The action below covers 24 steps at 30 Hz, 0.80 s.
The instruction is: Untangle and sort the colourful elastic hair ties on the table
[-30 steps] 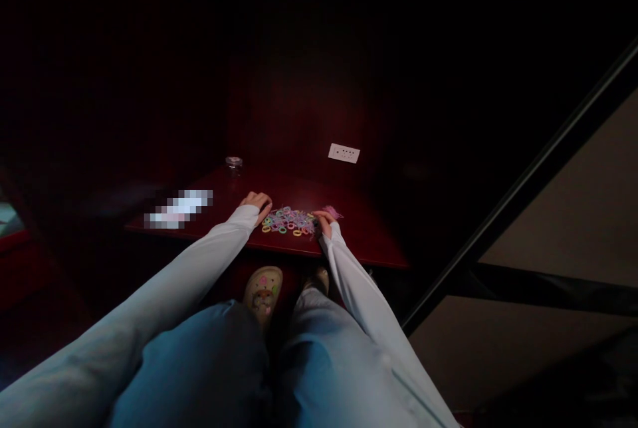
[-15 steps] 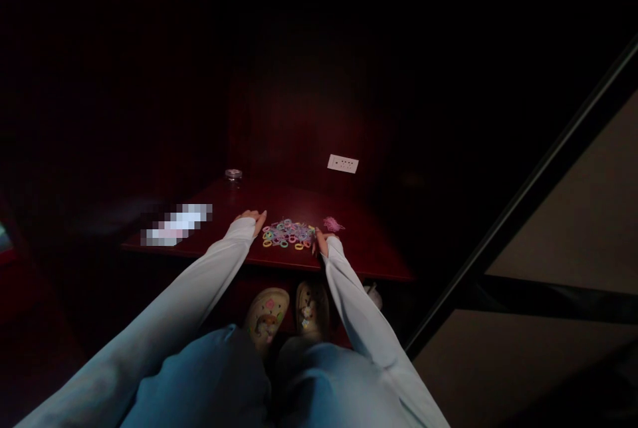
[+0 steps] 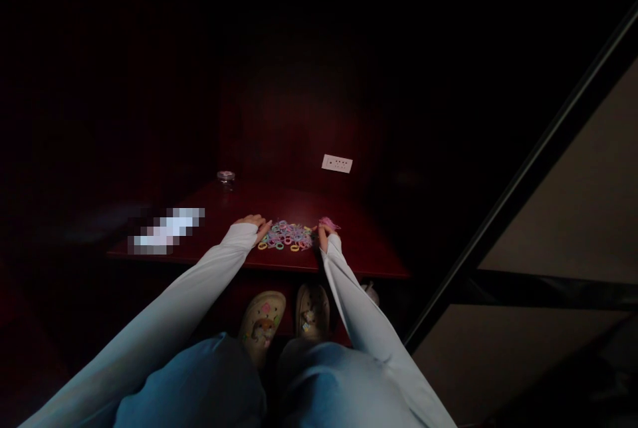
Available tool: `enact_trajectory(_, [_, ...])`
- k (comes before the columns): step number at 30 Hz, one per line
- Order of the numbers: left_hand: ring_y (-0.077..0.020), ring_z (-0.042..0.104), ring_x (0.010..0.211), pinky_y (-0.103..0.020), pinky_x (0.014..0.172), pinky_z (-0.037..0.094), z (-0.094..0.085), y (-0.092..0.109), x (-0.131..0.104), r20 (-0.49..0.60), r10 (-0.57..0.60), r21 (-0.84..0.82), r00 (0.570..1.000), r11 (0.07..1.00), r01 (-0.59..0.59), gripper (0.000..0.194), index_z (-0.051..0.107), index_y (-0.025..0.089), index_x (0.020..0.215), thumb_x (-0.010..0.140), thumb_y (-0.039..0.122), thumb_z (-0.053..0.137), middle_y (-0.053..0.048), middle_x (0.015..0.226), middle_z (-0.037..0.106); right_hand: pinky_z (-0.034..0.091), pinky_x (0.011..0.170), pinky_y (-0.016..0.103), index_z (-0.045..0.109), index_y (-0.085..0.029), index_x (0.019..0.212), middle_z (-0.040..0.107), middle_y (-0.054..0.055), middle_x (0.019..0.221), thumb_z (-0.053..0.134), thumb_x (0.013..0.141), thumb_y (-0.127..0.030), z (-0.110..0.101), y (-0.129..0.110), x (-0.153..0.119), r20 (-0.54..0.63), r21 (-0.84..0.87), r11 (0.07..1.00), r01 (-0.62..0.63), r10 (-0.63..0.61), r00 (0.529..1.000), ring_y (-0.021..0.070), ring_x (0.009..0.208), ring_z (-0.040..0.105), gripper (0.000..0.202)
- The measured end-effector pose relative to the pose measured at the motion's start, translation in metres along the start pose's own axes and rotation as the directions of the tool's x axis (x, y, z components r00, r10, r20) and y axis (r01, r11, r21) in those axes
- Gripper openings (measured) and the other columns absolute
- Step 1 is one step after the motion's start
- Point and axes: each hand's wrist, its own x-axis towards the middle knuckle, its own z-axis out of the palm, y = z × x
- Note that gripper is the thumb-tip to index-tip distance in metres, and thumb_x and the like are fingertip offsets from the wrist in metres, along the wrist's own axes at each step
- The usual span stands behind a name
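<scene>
A pile of small colourful hair ties (image 3: pixel 288 236), in pastel yellow, green, pink and purple, lies on the dark red tabletop (image 3: pixel 199 242). My left hand (image 3: pixel 256 222) rests at the pile's left edge, fingers stretched out and holding nothing that I can see. On the opposite side, my right hand (image 3: pixel 325 236) has its fingers apart beside the pile. Just beyond those fingers lies a tangled pink bundle (image 3: pixel 329 222) of thin strands or bands, partly covered by the hand. Whether the right fingers touch it is too small to tell.
A clear round jar (image 3: pixel 226 180) stands at the back left of the tabletop. A blurred pale item (image 3: pixel 169 228) lies at the left. The back wall carries a white socket plate (image 3: pixel 337 163). Below the front edge are beige clogs (image 3: pixel 262 325).
My left hand has come right against the pile's edge. My right hand has shifted away from me, up to the pink bundle. The view has turned slightly.
</scene>
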Motion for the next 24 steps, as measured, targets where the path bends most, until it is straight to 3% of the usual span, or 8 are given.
enact_trajectory(4, [-0.0244, 0.061, 0.085, -0.035, 0.075, 0.044, 0.000, 0.018, 0.003, -0.057, 0.111, 0.128, 0.992, 0.986, -0.103, 0.041, 0.064, 0.020, 0.073, 0.097, 0.047, 0.046, -0.009, 0.085, 0.067, 0.045, 0.100, 0.036, 0.059, -0.026, 0.061, 0.067, 0.004, 0.077, 0.063, 0.076, -0.029, 0.011, 0.001, 0.003, -0.113, -0.137, 0.990, -0.036, 0.020, 0.993, 0.0224, 0.092, 0.059, 0.016])
enact_trajectory(8, [-0.0283, 0.060, 0.093, -0.040, 0.078, 0.043, 0.004, 0.041, 0.012, -0.131, 0.141, 0.186, 0.981, 0.976, -0.116, 0.030, 0.069, 0.020, 0.087, 0.097, 0.039, 0.047, -0.012, 0.098, 0.071, 0.042, 0.104, 0.038, 0.054, -0.026, 0.059, 0.062, 0.004, 0.074, 0.061, 0.076, -0.021, 0.039, -0.003, 0.001, -0.162, -0.141, 0.988, -0.065, 0.042, 0.986, 0.0226, 0.091, 0.056, 0.019])
enact_trajectory(10, [-0.0292, 0.059, 0.097, -0.041, 0.078, 0.043, 0.005, 0.049, 0.014, -0.141, 0.156, 0.165, 0.978, 0.977, -0.132, 0.027, 0.069, 0.020, 0.096, 0.097, 0.035, 0.047, -0.012, 0.105, 0.070, 0.043, 0.102, 0.037, 0.055, -0.026, 0.060, 0.062, 0.005, 0.076, 0.060, 0.077, -0.022, 0.053, -0.006, 0.000, -0.171, -0.123, 0.990, -0.069, 0.047, 0.984, 0.0222, 0.089, 0.057, 0.019])
enact_trajectory(13, [-0.0281, 0.057, 0.101, -0.040, 0.082, 0.043, 0.005, 0.052, 0.014, -0.074, 0.265, 0.094, 0.961, 0.961, -0.258, 0.025, 0.068, 0.022, 0.106, 0.097, 0.034, 0.048, -0.011, 0.115, 0.069, 0.047, 0.095, 0.032, 0.060, -0.026, 0.065, 0.065, 0.003, 0.080, 0.058, 0.079, -0.026, 0.063, -0.009, -0.001, -0.142, -0.035, 0.998, -0.055, 0.050, 0.989, 0.0197, 0.085, 0.058, 0.014])
enact_trajectory(18, [-0.0278, 0.054, 0.112, -0.040, 0.093, 0.043, 0.012, 0.052, 0.012, 0.049, 0.510, -0.030, 0.859, 0.860, -0.509, 0.039, 0.065, 0.025, 0.125, 0.088, 0.037, 0.060, -0.008, 0.134, 0.064, 0.048, 0.094, 0.030, 0.065, -0.025, 0.072, 0.071, 0.002, 0.085, 0.054, 0.083, -0.033, 0.060, -0.006, 0.001, -0.119, 0.098, 0.995, -0.030, 0.042, 0.992, 0.0182, 0.090, 0.063, 0.018])
enact_trajectory(20, [-0.0279, 0.054, 0.112, -0.040, 0.093, 0.043, 0.016, 0.053, 0.013, 0.062, 0.540, -0.035, 0.839, 0.842, -0.539, 0.044, 0.064, 0.027, 0.129, 0.086, 0.037, 0.062, -0.007, 0.135, 0.064, 0.050, 0.091, 0.030, 0.064, -0.025, 0.070, 0.072, 0.002, 0.084, 0.054, 0.084, -0.037, 0.058, -0.004, 0.002, -0.122, 0.135, 0.990, -0.033, 0.049, 0.991, 0.0184, 0.090, 0.064, 0.021])
enact_trajectory(24, [-0.0280, 0.055, 0.106, -0.040, 0.088, 0.042, 0.019, 0.053, 0.017, 0.074, 0.521, 0.024, 0.850, 0.851, -0.524, 0.036, 0.070, 0.028, 0.121, 0.086, 0.034, 0.063, -0.007, 0.123, 0.069, 0.053, 0.074, 0.027, 0.063, -0.024, 0.070, 0.070, 0.002, 0.079, 0.054, 0.083, -0.051, 0.060, 0.002, 0.006, -0.055, 0.233, 0.970, -0.071, 0.086, 0.995, 0.0169, 0.078, 0.064, 0.031])
